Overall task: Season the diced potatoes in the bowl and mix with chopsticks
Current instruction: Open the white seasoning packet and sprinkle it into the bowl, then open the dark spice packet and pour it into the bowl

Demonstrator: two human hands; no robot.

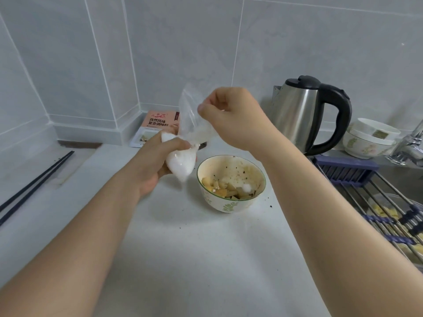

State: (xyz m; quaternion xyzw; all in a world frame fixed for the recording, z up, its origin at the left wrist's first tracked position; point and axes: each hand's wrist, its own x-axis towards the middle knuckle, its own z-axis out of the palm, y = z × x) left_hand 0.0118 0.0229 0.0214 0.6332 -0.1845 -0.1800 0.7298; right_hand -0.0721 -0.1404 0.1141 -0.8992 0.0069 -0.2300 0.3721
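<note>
— Where's the bowl [231, 184] of potatoes [225, 189]?

— On the counter [183, 248], just right of the white-powder bag [183, 156] the left hand [158, 161] grips; right hand [229, 110] pinches its top. Chopsticks [34, 181] lie far left.

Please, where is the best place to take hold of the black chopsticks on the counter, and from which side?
Take the chopsticks near their far ends, close to the wall, coming from above. They lie flat and side by side on the counter, with nothing around those ends. Their near ends run out of view at the left edge. Probably pinch both together, so that they lift as a pair.
</note>
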